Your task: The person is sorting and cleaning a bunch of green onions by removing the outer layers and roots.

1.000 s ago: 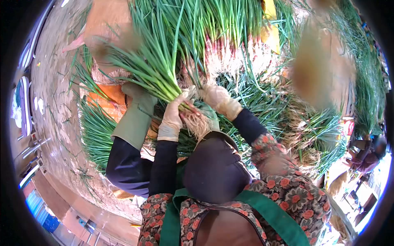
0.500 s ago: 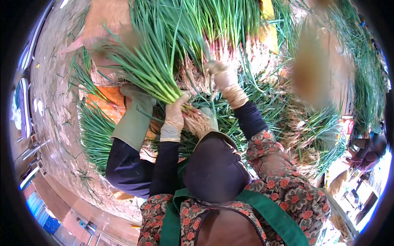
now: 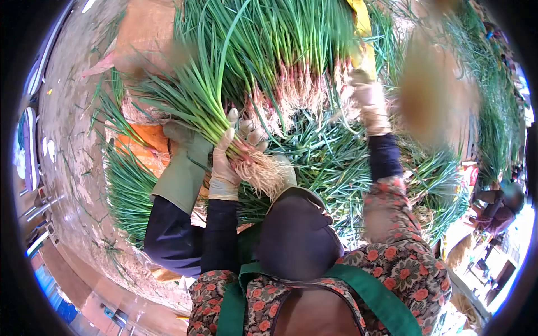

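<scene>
My left hand (image 3: 226,162), in a pale glove, holds a bunch of spring onions (image 3: 216,120) with long green leaves, reddish stems and stringy roots. The thumb lies over the stems, and the other fingertips stick out loosely beyond them. The leaves point up and left, the roots down toward my knee. Farther right, my gloved right hand (image 3: 367,95) is smeared by motion at the right end of a row of spring onions (image 3: 297,73) lined up roots toward me, beside a yellow strip (image 3: 363,28). I cannot tell whether its fingers hold anything.
Loose green leaves (image 3: 325,157) cover the ground between my legs and the row. More onions lie in piles at left (image 3: 129,185) and right (image 3: 431,173). An orange sheet (image 3: 147,148) shows by my left boot (image 3: 188,157). Another person (image 3: 501,204) sits at far right.
My right hand has moved right, from the middle of the row to its right end. My left hand has shifted slightly left and down with the bunch, its fingers loosening around the stems.
</scene>
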The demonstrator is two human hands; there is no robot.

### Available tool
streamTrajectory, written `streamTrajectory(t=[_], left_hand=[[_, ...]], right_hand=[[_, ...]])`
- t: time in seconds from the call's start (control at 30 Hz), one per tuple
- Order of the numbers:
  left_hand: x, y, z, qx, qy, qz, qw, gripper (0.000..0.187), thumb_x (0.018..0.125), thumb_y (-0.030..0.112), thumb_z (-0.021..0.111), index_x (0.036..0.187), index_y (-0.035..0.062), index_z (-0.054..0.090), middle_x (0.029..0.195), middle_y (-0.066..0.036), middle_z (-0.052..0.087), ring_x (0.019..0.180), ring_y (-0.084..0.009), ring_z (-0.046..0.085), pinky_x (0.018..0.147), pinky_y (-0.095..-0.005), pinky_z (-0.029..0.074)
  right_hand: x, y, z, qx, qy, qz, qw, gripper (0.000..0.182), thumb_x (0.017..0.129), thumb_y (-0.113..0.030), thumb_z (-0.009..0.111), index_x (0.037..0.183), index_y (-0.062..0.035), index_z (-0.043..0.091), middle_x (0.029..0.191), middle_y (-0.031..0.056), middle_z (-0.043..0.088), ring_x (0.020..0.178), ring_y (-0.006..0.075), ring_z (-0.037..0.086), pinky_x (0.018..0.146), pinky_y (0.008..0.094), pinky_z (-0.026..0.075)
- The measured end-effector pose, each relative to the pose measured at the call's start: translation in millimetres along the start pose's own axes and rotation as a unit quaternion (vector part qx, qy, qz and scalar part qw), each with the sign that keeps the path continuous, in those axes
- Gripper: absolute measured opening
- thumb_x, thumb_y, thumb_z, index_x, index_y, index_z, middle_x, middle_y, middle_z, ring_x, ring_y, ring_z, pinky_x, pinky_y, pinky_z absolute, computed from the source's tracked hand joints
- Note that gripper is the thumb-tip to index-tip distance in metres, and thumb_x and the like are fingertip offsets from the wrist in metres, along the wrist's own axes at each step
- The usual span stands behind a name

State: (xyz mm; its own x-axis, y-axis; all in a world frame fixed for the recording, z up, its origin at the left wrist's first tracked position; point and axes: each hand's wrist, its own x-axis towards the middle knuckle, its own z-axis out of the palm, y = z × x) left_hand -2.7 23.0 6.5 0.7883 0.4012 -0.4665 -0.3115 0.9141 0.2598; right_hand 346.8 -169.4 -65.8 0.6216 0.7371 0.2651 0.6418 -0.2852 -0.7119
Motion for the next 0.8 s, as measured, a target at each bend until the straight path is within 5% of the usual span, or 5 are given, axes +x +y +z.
streamTrajectory(t=[0.1,0.17,0.37,0.43,0.8], left_hand=[[1.8,2.4,-3.9,-0.034,-0.084,-0.008,0.996,0.053,0.091,0.027,0.052,0.140,0.0239,0.031,0.077,-0.001,0.055,0.074,-0.0155,0.056,0.074,-0.0380,0.047],[10.8,-2.1,0.1,-0.033,-0.082,-0.010,0.996,0.051,0.091,0.024,0.052,0.137,0.0186,0.032,0.069,0.000,0.048,0.065,-0.0142,0.049,0.064,-0.0329,0.045],[40.8,-19.8,14.9,0.071,0.068,0.020,0.995,0.034,0.088,0.019,0.055,0.119,0.0055,0.050,0.070,-0.001,0.054,0.064,-0.0174,0.056,0.053,-0.0313,0.050],[40.0,-18.4,18.3,0.065,0.079,0.010,0.995,0.031,0.088,0.018,0.056,0.115,0.0057,0.052,0.071,-0.001,0.054,0.064,-0.0171,0.056,0.056,-0.0318,0.050],[36.2,-20.5,6.9,0.010,0.083,0.055,0.995,0.020,0.085,0.016,0.060,0.102,0.0059,0.058,0.070,-0.002,0.055,0.064,-0.0174,0.054,0.059,-0.0300,0.048]], right_hand=[[-1.4,-10.6,-102.2,-0.105,0.062,0.368,0.922,0.047,0.082,-0.021,0.058,0.124,-0.0033,0.046,0.096,0.0129,0.064,0.086,0.0191,0.062,0.071,0.0304,0.051],[-8.2,4.5,-109.7,-0.460,0.050,0.331,0.822,0.053,0.082,-0.027,0.059,0.128,-0.0060,0.045,0.102,0.0176,0.062,0.101,0.0246,0.059,0.084,0.0371,0.047],[19.9,-85.5,48.0,0.395,-0.164,0.224,0.876,0.039,0.086,-0.023,0.054,0.119,-0.0018,0.055,0.112,0.0138,0.061,0.098,0.0220,0.059,0.089,0.0300,0.044],[62.0,-130.1,98.5,-0.084,-0.248,0.264,0.928,0.050,0.082,-0.036,0.058,0.116,0.0003,0.054,0.111,0.0184,0.061,0.102,0.0290,0.059,0.092,0.0359,0.043],[9.2,-156.6,73.2,-0.114,-0.281,0.046,0.952,0.047,0.078,-0.034,0.064,0.116,-0.0089,0.053,0.087,0.0175,0.063,0.083,0.0321,0.062,0.072,0.0405,0.048]])
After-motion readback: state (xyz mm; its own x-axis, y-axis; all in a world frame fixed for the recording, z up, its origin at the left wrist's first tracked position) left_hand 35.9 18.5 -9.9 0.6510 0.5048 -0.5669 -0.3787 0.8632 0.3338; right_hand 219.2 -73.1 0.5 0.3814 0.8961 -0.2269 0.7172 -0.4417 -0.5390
